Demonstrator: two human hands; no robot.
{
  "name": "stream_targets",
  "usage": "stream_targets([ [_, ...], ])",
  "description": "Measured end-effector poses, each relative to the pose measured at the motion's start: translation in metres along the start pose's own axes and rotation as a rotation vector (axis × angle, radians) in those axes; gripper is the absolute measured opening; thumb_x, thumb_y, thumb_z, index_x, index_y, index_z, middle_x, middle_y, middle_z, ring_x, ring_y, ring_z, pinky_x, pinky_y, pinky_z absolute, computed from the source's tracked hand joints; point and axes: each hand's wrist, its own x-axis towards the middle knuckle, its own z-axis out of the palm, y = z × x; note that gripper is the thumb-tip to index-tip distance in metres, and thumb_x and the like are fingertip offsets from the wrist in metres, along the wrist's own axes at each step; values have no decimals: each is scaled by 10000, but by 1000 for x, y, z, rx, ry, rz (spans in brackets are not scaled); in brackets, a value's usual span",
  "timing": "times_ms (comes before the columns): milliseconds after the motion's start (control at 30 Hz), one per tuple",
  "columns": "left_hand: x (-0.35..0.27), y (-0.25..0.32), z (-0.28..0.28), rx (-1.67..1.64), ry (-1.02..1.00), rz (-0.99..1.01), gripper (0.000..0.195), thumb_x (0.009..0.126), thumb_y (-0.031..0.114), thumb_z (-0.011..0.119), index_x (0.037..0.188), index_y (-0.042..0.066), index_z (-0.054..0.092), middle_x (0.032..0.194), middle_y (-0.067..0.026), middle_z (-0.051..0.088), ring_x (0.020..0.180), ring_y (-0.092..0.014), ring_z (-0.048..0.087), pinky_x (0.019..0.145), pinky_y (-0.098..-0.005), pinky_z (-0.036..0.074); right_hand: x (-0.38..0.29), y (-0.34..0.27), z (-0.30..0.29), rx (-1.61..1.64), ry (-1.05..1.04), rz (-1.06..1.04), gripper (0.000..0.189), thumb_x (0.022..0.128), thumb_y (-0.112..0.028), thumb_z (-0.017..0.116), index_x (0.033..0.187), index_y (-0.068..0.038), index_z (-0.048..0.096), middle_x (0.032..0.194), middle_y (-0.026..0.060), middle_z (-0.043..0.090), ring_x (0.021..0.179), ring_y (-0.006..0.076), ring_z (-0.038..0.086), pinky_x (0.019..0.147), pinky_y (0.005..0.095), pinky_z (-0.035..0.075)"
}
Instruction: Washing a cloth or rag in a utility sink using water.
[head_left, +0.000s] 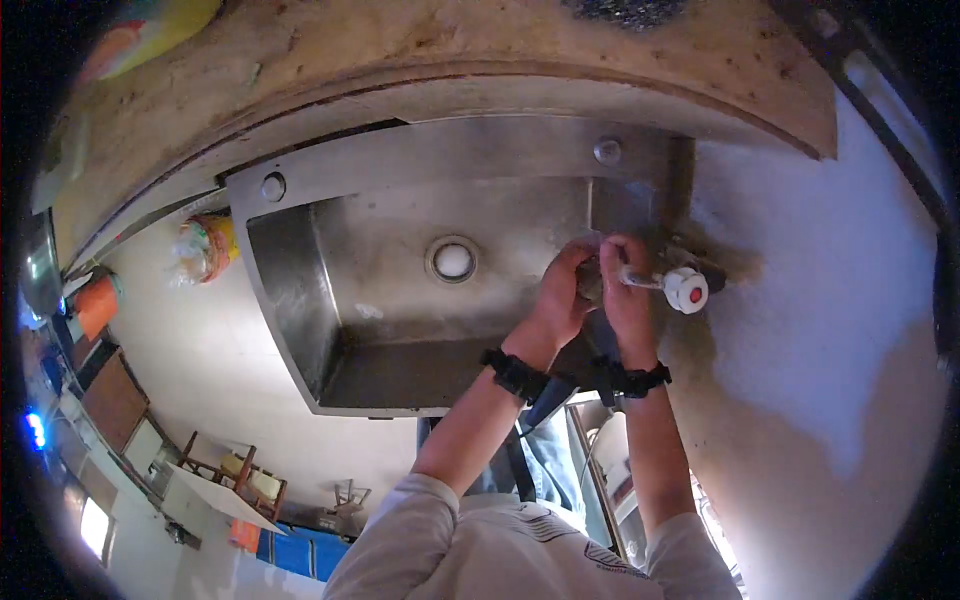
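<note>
My left hand (562, 289) and my right hand (627, 281) are close together at the right end of a stainless steel sink (405, 300). Between them is a small greyish object (589, 279), mostly covered by the fingers, so its kind is unclear. The left fingers curl round it. Just beside the right hand, a tap with a white knob (685, 291) bearing a red centre sticks out from the wall, its spout reaching over the fingers. A round drain with a white centre (454, 260) lies in the sink floor, left of the hands. Both wrists wear black straps.
A worn wooden board (450, 45) runs along the sink's far side. The stained wall (810, 300) is close on the right. A yellow container with plastic bags (206, 247) stands left of the sink. Further off are a wooden chair (240, 476) and a blue box (304, 551).
</note>
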Motion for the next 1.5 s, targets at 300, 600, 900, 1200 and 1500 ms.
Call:
stream_targets([
  [300, -33, 3, 10, 258, -12, 172, 384, 881, 61, 520, 1241, 159, 429, 1116, -73, 561, 972, -195, 596, 827, -350, 543, -34, -20, -43, 38, -248, 228, 389, 951, -194, 503, 1319, -74, 461, 1232, 149, 560, 1118, 216, 550, 941, 321, 413],
  [600, 7, -26, 3, 138, -31, 217, 326, 902, 129, 524, 1217, 174, 450, 1096, -46, 527, 929, -206, 565, 765, -374, 545, -108, -18, -82, 32, -251, 147, 334, 936, -144, 511, 1269, -115, 522, 1191, 143, 598, 1088, 229, 582, 915, 344, 449],
  [900, -6, -9, 6, 92, 99, 250, 260, 974, 271, 408, 1184, 134, 474, 1167, -48, 528, 992, -199, 548, 812, -385, 521, -151, -42, -117, 68, -277, 171, 259, 931, -138, 523, 1171, -67, 590, 1092, 130, 651, 1007, 215, 622, 848, 318, 482],
  [1200, -1, -8, 8, -85, 90, 176, 314, 960, 352, 350, 1110, 142, 529, 1032, -50, 602, 908, -197, 584, 710, -348, 535, -157, -43, -101, -23, -373, 141, 223, 938, -154, 517, 1121, -64, 609, 1056, 134, 661, 983, 231, 636, 842, 321, 488],
  [1500, -9, 0, 19, -46, 147, 110, 313, 953, 354, 339, 1082, 160, 549, 995, -19, 620, 881, -184, 587, 723, -345, 514, -136, -40, -88, 55, -343, 146, 196, 922, -114, 537, 1089, -54, 619, 1047, 139, 663, 988, 237, 636, 843, 319, 492],
])
